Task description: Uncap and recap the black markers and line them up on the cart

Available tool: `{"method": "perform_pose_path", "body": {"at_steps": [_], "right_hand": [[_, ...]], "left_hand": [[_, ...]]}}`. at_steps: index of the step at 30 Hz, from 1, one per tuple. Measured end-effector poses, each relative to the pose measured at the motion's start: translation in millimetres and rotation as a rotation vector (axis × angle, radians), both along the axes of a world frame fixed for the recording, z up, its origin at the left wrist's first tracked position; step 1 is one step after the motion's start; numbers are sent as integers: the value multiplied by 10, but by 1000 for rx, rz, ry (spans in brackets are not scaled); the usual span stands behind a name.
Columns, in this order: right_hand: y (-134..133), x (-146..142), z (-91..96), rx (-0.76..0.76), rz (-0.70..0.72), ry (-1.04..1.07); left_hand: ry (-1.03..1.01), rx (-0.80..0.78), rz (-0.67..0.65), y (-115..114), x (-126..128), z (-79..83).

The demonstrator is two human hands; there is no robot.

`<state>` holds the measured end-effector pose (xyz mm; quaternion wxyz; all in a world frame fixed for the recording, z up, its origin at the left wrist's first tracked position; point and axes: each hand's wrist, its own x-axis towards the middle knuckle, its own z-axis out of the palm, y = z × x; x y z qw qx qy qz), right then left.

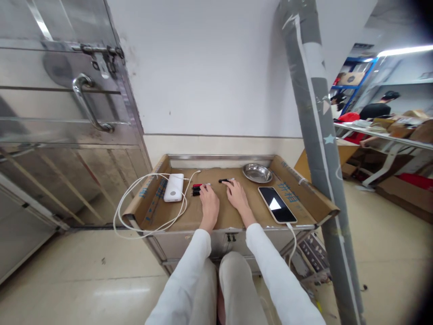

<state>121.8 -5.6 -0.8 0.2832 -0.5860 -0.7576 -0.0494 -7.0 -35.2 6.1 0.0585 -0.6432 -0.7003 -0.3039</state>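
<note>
My left hand (209,203) rests over the cardboard-lined top of a small cabinet, fingers bent and close together. Its fingertips meet the right ends of a red pen-like stick (196,185) and black pen-like sticks (195,193); what they pinch is hidden. Farther right, my right hand (237,197) reaches forward, thumb and fingers closing on the end of a short black pen-like stick (223,180) lying nearly level. Left of my hands is a white power bank (173,187) with a white cable (123,203). A phone (277,205) lies to the right, a cable plugged into it.
A shallow metal bowl (257,173) stands at the back right of the cardboard surface (216,221), which has raised edges. A thick grey wrapped pole (321,135) leans beside it. At left is a metal door (67,99); people sit near a cluttered table (389,133) at far right.
</note>
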Motion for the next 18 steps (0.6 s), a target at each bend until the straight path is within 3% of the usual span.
{"method": "perform_pose_path", "body": {"at_steps": [6, 13, 18], "right_hand": [[65, 13, -18, -27, -143, -24], [114, 28, 15, -21, -138, -30], [72, 62, -2, -40, -220, -3]], "left_hand": [[207, 51, -292, 171, 126, -75], [212, 18, -369, 368, 231, -118], [139, -24, -366, 400, 223, -130]]}}
